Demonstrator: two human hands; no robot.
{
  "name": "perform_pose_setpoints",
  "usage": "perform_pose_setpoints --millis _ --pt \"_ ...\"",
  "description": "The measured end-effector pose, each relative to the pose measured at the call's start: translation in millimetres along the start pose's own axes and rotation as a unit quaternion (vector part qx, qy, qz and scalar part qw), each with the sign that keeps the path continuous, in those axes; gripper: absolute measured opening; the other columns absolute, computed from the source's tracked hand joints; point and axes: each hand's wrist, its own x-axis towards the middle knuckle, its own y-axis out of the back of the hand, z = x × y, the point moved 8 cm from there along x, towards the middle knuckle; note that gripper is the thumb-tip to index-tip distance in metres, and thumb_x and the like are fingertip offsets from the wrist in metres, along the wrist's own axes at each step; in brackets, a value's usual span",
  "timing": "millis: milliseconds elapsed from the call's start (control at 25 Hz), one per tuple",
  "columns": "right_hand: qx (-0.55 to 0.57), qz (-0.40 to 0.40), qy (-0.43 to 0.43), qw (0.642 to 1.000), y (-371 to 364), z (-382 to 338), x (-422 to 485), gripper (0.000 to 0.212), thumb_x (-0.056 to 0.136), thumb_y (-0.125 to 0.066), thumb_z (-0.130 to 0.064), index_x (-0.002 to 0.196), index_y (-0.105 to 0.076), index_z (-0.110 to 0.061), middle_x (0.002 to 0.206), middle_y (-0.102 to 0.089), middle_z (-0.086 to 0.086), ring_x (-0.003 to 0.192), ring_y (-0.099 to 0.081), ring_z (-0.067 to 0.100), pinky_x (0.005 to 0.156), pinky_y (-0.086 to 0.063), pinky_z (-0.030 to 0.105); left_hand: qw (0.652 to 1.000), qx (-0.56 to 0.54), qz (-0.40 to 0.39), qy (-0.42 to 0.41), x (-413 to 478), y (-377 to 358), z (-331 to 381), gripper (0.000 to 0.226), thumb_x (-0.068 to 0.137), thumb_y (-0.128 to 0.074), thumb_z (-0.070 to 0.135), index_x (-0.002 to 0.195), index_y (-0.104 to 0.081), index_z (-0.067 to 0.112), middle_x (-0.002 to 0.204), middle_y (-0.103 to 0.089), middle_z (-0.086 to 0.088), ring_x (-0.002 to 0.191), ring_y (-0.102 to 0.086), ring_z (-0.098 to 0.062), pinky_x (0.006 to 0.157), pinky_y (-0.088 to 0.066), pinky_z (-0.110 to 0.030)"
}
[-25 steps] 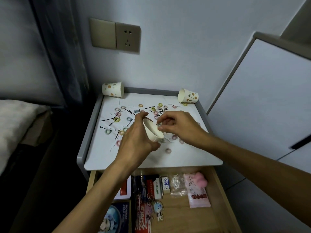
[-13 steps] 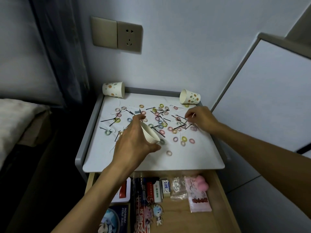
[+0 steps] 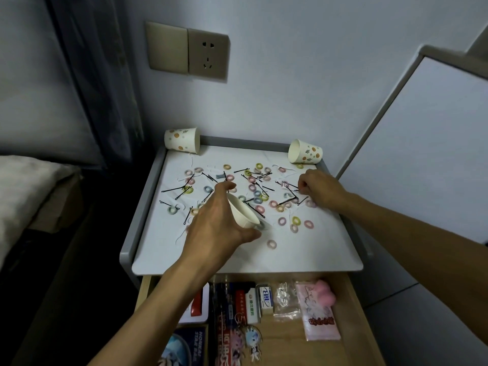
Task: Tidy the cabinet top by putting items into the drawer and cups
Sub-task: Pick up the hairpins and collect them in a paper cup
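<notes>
My left hand (image 3: 215,223) grips a white paper cup (image 3: 243,215), tilted with its mouth facing away, just above the white cabinet top (image 3: 317,249). Several small coloured hair ties (image 3: 295,221) and black bobby pins (image 3: 286,200) lie scattered over the top. My right hand (image 3: 318,190) sits at the right side of the scatter, fingers curled down and pinching at a black bobby pin there. Two patterned paper cups lie on their sides at the back corners, one left (image 3: 182,140), one right (image 3: 305,151). Below the top, the wooden drawer (image 3: 353,313) stands open.
The drawer holds small boxes (image 3: 265,297), a pink packet (image 3: 318,313), a clear bag, keychain figures (image 3: 252,339) and a tin. A wall socket (image 3: 208,56) is above the cabinet. A white cupboard door (image 3: 422,154) stands to the right, a bed (image 3: 23,180) to the left.
My right hand left the cup's mouth and moved right to the pins near the right edge, where it now pinches down. My left hand keeps holding the cup almost in place.
</notes>
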Motion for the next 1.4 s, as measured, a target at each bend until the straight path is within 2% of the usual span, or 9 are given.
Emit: perform_pose_setpoints --millis 200,320,480,560,720,880,1000,1160,1400 --pt "0.012 0.016 0.001 1.000 8 4 -11 0.010 0.096 -0.053 -0.012 0.092 -0.057 -0.020 0.090 -0.061 0.001 0.074 -0.051 0.012 0.058 -0.035 0.025 1.000 -0.004 0.000 -0.004 -2 -1 2 0.096 0.063 -0.088 0.039 0.140 -0.032 0.031 0.126 -0.056 0.005 0.111 -0.053 -0.019 0.084 -0.048 -0.034" --pt "0.070 0.048 -0.029 0.996 11 8 -4 0.012 0.093 -0.060 -0.013 0.102 -0.068 -0.012 0.100 -0.066 0.004 0.083 -0.057 0.015 0.070 -0.041 0.026 1.000 -0.003 0.001 -0.005 -2 -1 3 0.095 0.062 -0.089 0.039 0.138 -0.032 0.031 0.125 -0.057 0.005 0.110 -0.053 -0.019 0.082 -0.048 -0.033" --pt "0.152 0.056 -0.062 0.985 6 -3 4 0.011 0.084 -0.073 -0.018 0.094 -0.076 -0.014 0.095 -0.072 -0.001 0.084 -0.062 0.011 0.075 -0.049 0.028 1.000 0.000 0.002 -0.001 -2 2 2 0.095 0.063 -0.089 0.038 0.139 -0.032 0.031 0.127 -0.056 0.004 0.113 -0.053 -0.021 0.085 -0.049 -0.036" --pt "0.141 0.037 -0.072 0.987 1 -7 5 0.006 0.083 -0.075 -0.022 0.087 -0.075 -0.018 0.089 -0.074 -0.002 0.073 -0.062 0.010 0.074 -0.056 0.034 1.000 -0.001 0.002 0.001 -2 2 2 0.095 0.063 -0.088 0.039 0.139 -0.032 0.031 0.128 -0.056 0.004 0.113 -0.053 -0.021 0.085 -0.050 -0.036" --pt "0.095 0.005 -0.080 0.992 -1 -9 5 0.013 0.085 -0.073 -0.027 0.088 -0.075 -0.014 0.083 -0.072 0.003 0.054 -0.053 0.008 0.062 -0.053 0.031 1.000 -0.004 0.002 0.000 -2 3 2 0.094 0.064 -0.088 0.039 0.139 -0.032 0.030 0.129 -0.055 0.004 0.113 -0.053 -0.022 0.086 -0.050 -0.037" --pt "0.099 -0.016 -0.102 0.990 -5 -9 11 0.022 0.084 -0.074 -0.032 0.087 -0.076 -0.010 0.082 -0.073 0.006 0.067 -0.065 0.019 0.069 -0.056 0.037 1.000 -0.005 0.001 0.004 -1 3 3 0.093 0.064 -0.088 0.039 0.139 -0.033 0.030 0.129 -0.055 0.003 0.114 -0.053 -0.022 0.086 -0.049 -0.036" --pt "0.101 -0.017 -0.138 0.985 -7 -8 19 0.029 0.080 -0.077 -0.036 0.081 -0.069 -0.007 0.079 -0.070 0.008 0.073 -0.065 0.024 0.069 -0.054 0.039 1.000 -0.006 0.003 0.004 0 3 2 0.093 0.064 -0.088 0.039 0.138 -0.033 0.030 0.129 -0.056 0.003 0.113 -0.053 -0.022 0.086 -0.048 -0.035" --pt "0.059 -0.036 -0.153 0.986 -6 -18 25 0.042 0.074 -0.081 -0.038 0.066 -0.045 -0.017 0.068 -0.053 0.002 0.072 -0.057 0.023 0.058 -0.041 0.031 1.000 -0.010 0.002 0.006 -1 4 2 0.094 0.064 -0.088 0.038 0.139 -0.033 0.030 0.129 -0.055 0.003 0.112 -0.053 -0.021 0.083 -0.046 -0.031" --pt "0.098 -0.073 -0.162 0.979 -12 -23 29 0.033 0.081 -0.072 -0.021 0.064 -0.044 -0.013 0.064 -0.049 0.003 0.060 -0.049 0.017 0.049 -0.033 0.027 1.000 -0.027 0.003 0.007 -2 9 3 0.095 0.062 -0.090 0.036 0.138 -0.034 0.031 0.122 -0.054 0.006 0.103 -0.052 -0.017 0.082 -0.048 -0.033"
